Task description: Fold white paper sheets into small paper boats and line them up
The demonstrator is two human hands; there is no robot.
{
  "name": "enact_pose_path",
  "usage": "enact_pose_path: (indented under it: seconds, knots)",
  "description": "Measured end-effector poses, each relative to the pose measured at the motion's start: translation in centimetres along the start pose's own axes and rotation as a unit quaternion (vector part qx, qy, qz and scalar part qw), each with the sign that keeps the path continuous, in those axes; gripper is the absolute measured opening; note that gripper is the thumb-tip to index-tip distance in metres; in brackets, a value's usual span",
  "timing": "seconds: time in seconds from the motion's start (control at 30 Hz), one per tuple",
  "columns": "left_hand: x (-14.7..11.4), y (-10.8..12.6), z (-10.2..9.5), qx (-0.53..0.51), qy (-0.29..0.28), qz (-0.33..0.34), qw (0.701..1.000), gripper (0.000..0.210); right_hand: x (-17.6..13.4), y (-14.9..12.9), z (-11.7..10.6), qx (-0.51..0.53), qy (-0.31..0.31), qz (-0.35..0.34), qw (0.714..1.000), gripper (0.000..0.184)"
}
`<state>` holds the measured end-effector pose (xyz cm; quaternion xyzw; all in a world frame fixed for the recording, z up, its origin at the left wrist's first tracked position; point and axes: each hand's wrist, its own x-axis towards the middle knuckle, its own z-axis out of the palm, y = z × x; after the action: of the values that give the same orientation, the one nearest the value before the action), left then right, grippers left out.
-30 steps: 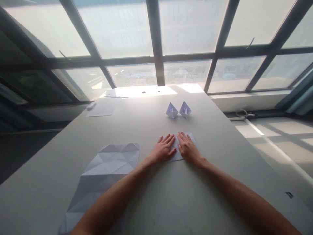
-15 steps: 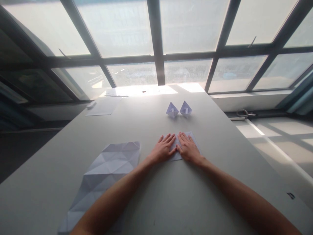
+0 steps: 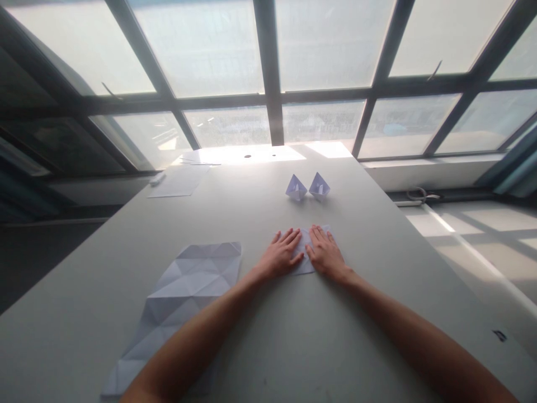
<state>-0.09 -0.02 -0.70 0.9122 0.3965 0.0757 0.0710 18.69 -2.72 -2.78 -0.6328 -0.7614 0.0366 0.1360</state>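
A small white sheet of paper (image 3: 305, 264) lies flat on the table beneath both my hands, which cover much of it. My left hand (image 3: 282, 253) presses on its left part, fingers stretched out and slightly spread. On the right part rests my right hand (image 3: 326, 253), palm down with the fingers extended. A narrow strip of the paper shows between the two hands. Beyond them stand two folded paper shapes with pointed tops, the left one (image 3: 296, 188) and the right one (image 3: 320, 187), side by side.
A large creased sheet (image 3: 188, 277) lies at the left, partly under my left forearm. Farther back on the white table (image 3: 251, 207) are a flat sheet (image 3: 180, 182) and a small white object (image 3: 157, 179). Windows (image 3: 323, 50) rise behind the table's far edge.
My right hand has slid slightly to the right over the paper, widening the gap between my hands. My left hand stays in place.
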Motion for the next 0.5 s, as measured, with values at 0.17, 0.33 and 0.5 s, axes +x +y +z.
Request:
enact_pose_path:
  seconds: [0.17, 0.33, 0.5]
  knots:
    - [0.04, 0.05, -0.03, -0.002, -0.003, -0.003, 1.000, 0.065, 0.03, 0.05, -0.02, 0.001, -0.002, 0.000, 1.000, 0.062]
    - [0.06, 0.10, -0.08, -0.005, -0.003, -0.003, 1.000, 0.065, 0.07, 0.14, -0.03, 0.001, -0.001, -0.002, 1.000, 0.062]
    - [0.07, 0.08, -0.14, -0.006, -0.003, -0.002, 1.000, 0.065, 0.04, 0.12, -0.09, 0.003, 0.006, -0.007, 1.000, 0.061]
